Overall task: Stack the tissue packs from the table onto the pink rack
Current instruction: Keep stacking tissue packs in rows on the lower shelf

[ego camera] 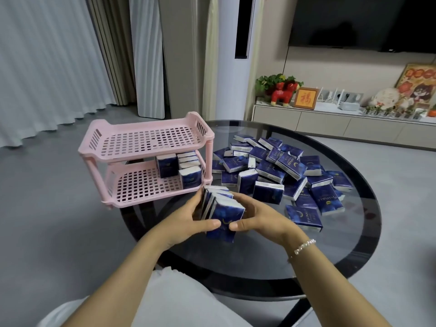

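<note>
A: What is held at the fingers?

B: A bundle of tissue packs [223, 208], stood on edge side by side, is gripped between both hands. The left hand [188, 220] is curled round the bundle's left side, thumb pressed on the front face; the right hand [257, 215] is curled round the right side, thumb likewise on the front pack. The bundle is held just in front of the pink rack [146, 156], near its lower right corner post, and appears lifted off the glass.

A: And further out, how far is the job judged to be?

B: Early, it seems. A few packs [179, 167] are already stood at the right end of the rack's lower shelf; the rest of that shelf and the whole top shelf are unfilled. A large loose pile [280, 171] is left on the round glass table [363, 237], to the right of the rack, so most of the work is judged to remain.

A: Can any writing be read?

B: Pale lettering is printed on the dark blue wrappers with a crescent mark, but it is too blurred to be read with confidence. Beyond the rack, a single red character is shown in a framed picture [305, 97] on the cabinet.
</note>
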`<control>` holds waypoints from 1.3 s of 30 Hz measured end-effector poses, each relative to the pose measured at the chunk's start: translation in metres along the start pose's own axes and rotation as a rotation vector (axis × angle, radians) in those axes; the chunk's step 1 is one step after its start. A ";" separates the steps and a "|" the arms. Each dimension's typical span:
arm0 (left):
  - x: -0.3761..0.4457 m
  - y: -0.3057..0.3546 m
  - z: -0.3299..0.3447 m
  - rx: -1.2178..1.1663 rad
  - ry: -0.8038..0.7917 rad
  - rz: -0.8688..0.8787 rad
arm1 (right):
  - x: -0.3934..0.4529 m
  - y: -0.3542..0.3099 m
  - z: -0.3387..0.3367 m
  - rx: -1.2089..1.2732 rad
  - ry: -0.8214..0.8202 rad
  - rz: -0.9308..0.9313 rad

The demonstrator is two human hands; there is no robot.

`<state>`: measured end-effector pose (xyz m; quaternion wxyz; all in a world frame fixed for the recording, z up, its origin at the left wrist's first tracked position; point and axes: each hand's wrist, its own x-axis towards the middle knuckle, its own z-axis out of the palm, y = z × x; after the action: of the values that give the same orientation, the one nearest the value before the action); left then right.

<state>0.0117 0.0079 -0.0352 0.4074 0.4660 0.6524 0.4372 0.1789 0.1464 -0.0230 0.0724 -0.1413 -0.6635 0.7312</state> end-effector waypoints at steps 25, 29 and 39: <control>-0.010 -0.002 0.001 0.271 0.193 0.005 | 0.023 -0.007 0.006 -0.393 -0.004 -0.017; -0.024 -0.005 -0.026 0.246 0.250 0.014 | 0.041 -0.016 0.028 -0.455 -0.061 -0.062; -0.023 -0.009 -0.099 0.253 0.331 -0.028 | 0.108 -0.050 0.072 -0.777 -0.031 -0.080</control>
<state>-0.0779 -0.0349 -0.0123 0.2390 0.4259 0.7667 0.4168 0.0502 0.1151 0.0204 0.0319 -0.1209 -0.8969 0.4242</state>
